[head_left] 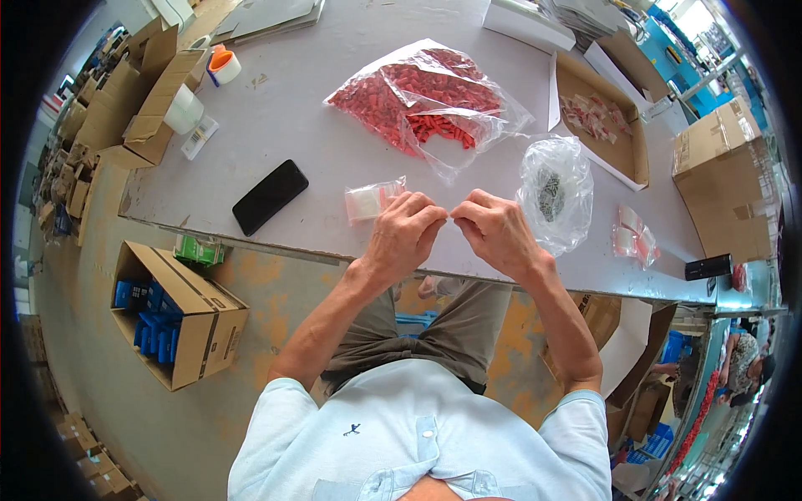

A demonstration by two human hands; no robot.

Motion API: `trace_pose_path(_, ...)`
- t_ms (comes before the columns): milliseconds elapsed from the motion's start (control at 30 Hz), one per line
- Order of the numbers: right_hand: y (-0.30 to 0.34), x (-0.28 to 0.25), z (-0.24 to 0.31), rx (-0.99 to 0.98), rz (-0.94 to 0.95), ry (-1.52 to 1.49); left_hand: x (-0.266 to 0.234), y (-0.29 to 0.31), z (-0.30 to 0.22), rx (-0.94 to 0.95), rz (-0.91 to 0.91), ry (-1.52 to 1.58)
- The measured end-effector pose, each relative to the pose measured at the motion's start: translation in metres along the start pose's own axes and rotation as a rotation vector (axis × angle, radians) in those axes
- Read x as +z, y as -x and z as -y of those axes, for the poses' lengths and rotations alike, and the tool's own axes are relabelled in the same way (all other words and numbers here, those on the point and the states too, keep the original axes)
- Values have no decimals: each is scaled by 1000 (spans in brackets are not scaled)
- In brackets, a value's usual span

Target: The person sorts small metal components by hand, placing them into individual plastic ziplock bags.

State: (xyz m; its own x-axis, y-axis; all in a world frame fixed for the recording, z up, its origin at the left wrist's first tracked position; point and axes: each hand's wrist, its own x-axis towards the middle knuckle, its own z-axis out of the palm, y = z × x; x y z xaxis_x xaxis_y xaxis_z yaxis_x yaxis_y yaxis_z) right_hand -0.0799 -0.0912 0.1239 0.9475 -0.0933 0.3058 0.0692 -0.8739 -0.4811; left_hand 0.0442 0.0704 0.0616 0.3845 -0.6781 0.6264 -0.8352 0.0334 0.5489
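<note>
My left hand (403, 232) and my right hand (499, 234) meet nearly fingertip to fingertip above the front edge of the table (326, 159). Both are pinched closed; anything between the fingertips is too small to make out. Partly behind my left hand lies a stack of small clear zip bags (365, 203). Right beside my right hand, an open clear plastic bag (561, 167) holds a heap of small grey metal screws (549, 197). Beyond both hands a large clear bag lies open, spilling red plastic wall plugs (439, 127) toward its mouth.
A black phone (270, 197) lies at left. At right are a shallow cardboard tray (628, 161) with small filled bags (591, 114), more small bags (635, 237) and a carton (725, 179). An orange-and-white tape roll (223, 64) stands far left; a box (205, 334) of blue packs sits below.
</note>
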Motion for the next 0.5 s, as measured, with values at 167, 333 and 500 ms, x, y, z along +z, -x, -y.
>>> trace_pose_path(167, 12, 1, -6, 56, 20, -89, 10, 9, -5, -61, 54, 107)
trace_pose_path(333, 16, 2, 1, 226, -254, -288, 11, 18, -2, -861, 9, 827)
trace_pose_path(500, 33, 37, -1, 463, -270, -555, 27, 14, -11, -880, -77, 1033)
